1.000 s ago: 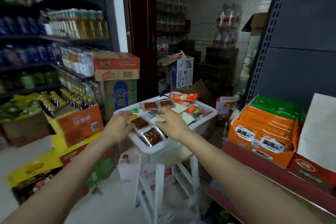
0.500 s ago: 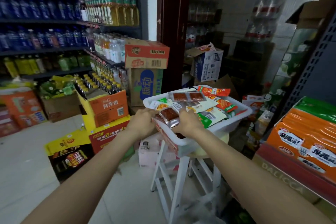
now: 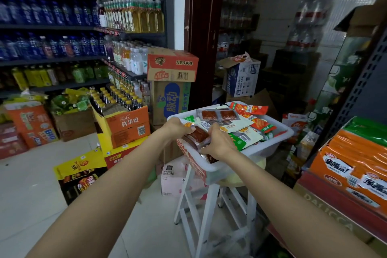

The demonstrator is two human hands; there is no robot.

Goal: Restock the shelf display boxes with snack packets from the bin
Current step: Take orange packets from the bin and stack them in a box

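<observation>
A white plastic bin (image 3: 272, 146) stands on a white stool (image 3: 209, 211), filled with several snack packets in brown, green and orange. Both hands are at its near left corner. My left hand (image 3: 178, 128) and my right hand (image 3: 217, 142) grip a stack of clear packets with brown snacks (image 3: 199, 135) from either side. More brown packets (image 3: 217, 115) lie at the back of the bin. An orange display box (image 3: 351, 165) with orange and green packets sits on the shelf at the right.
Drink shelves (image 3: 62, 58) line the left wall, with cartons (image 3: 125, 125) on the floor below. Stacked cardboard boxes (image 3: 171, 81) stand behind the bin beside a dark door frame (image 3: 201, 33). A pink box (image 3: 173, 178) lies under the stool. Open tiled floor lies at lower left.
The view swung left. Both hands drew together from flat over the bin onto the brown packets, gathering them into a stack at the near corner.
</observation>
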